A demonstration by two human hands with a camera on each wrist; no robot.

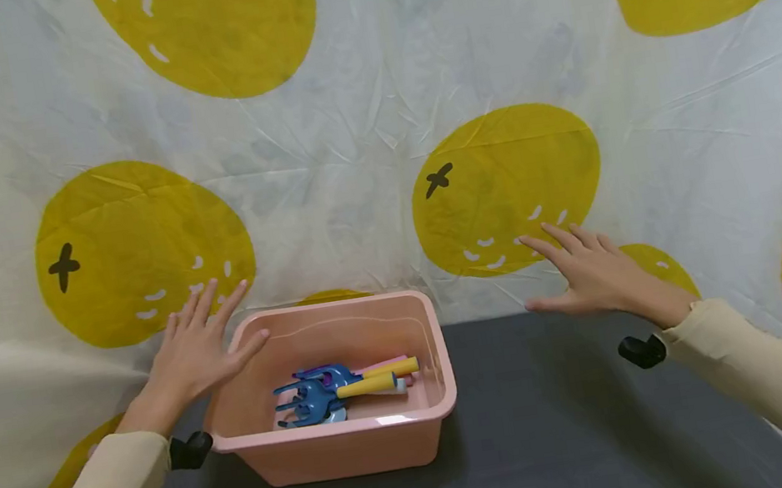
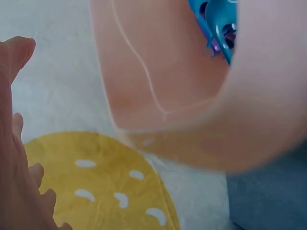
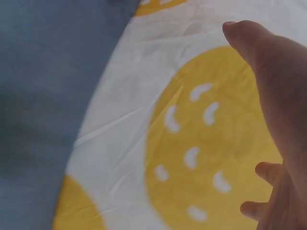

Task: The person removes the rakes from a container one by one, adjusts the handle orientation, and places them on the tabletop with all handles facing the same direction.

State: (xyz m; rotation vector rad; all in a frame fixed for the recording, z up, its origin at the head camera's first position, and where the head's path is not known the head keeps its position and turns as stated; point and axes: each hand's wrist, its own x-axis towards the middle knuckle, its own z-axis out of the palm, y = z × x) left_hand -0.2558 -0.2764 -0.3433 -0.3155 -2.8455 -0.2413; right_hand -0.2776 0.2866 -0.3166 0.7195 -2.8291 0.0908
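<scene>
A pink plastic bin (image 1: 350, 452) stands on the dark table. Inside it lie blue fork-like tools (image 1: 312, 401) with yellow handles (image 1: 370, 384), partly piled over pink and purple pieces. My left hand (image 1: 198, 353) is spread over the bin's left rim, fingers straight and holding nothing. In the left wrist view the bin's wall (image 2: 158, 72) fills much of the picture, with a blue tool (image 2: 223, 19) at the top. Well to the right of the bin, my right hand (image 1: 596, 272) hovers above the table with its fingers spread, nothing in it.
A dark grey cloth covers the table (image 1: 539, 424). Behind it hangs a pale curtain (image 1: 322, 187) printed with large yellow fruit, close past the bin's far rim. Each wrist wears a black device, one on the left (image 1: 190, 451) and one on the right (image 1: 642, 351).
</scene>
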